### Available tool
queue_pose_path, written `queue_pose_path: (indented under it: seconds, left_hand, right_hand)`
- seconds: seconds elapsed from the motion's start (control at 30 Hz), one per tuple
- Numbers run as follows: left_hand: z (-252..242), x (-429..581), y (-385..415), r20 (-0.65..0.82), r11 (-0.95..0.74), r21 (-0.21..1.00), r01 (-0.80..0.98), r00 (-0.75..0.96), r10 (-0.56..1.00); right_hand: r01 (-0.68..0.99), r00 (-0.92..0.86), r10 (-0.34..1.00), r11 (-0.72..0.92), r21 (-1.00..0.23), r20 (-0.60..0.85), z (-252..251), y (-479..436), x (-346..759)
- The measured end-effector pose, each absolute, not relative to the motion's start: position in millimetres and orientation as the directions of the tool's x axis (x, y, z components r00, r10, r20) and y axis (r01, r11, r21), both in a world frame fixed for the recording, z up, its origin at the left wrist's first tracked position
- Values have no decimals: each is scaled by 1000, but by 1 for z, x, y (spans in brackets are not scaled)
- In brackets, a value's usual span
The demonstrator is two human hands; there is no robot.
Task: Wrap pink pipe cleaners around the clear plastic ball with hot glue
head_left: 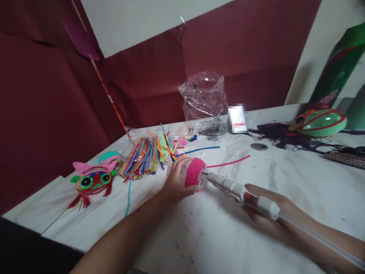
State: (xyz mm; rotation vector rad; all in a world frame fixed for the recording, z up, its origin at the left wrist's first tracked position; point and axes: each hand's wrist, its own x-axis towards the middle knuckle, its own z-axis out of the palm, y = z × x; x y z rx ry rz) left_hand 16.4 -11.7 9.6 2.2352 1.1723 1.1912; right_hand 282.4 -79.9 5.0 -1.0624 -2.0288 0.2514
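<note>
Over the middle of the table, my left hand (pixel 176 180) is closed round a small clear plastic piece wrapped with pink pipe cleaner (pixel 195 172). In my right hand (pixel 268 198) is a white hot glue gun (pixel 228 185), a long clear glue stick (pixel 316 234) running out of its back end. The gun's nozzle points left, at or very near the piece's right side; whether they touch I cannot tell. Just behind the piece lies a loose pink pipe cleaner (pixel 232 162). My right fingers are partly hidden by the gun.
Bundled colourful pipe cleaners (pixel 142 158) lie left of centre, near a red animal-face craft (pixel 92 180). A clear plastic bag (pixel 205 102) and a lit, blurred screen (pixel 238 120) stand behind. Toward the right are dark yarn (pixel 272 134) and a green balloon-shaped craft (pixel 323 122).
</note>
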Motion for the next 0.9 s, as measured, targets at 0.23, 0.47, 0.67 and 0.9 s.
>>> queue_pose_path:
  seconds: [0.23, 0.47, 0.67, 0.9]
  left_hand:
    - [10, 17, -12, 524, -604, 607, 517, 311, 793]
    - [10, 17, -13, 526, -609, 604, 513, 318, 789]
    - [13, 18, -13, 525, -606, 596, 527, 315, 791]
    - [13, 17, -13, 506, -595, 620, 511, 319, 801]
  right_hand:
    - [439, -305, 863, 502, -745, 402, -6, -75, 290]
    - [475, -326, 816, 577, -664, 477, 2, -79, 290]
    - [518, -339, 797, 602, -607, 501, 13, -87, 285]
    - [526, -334, 772, 628, -573, 540, 15, -86, 285]
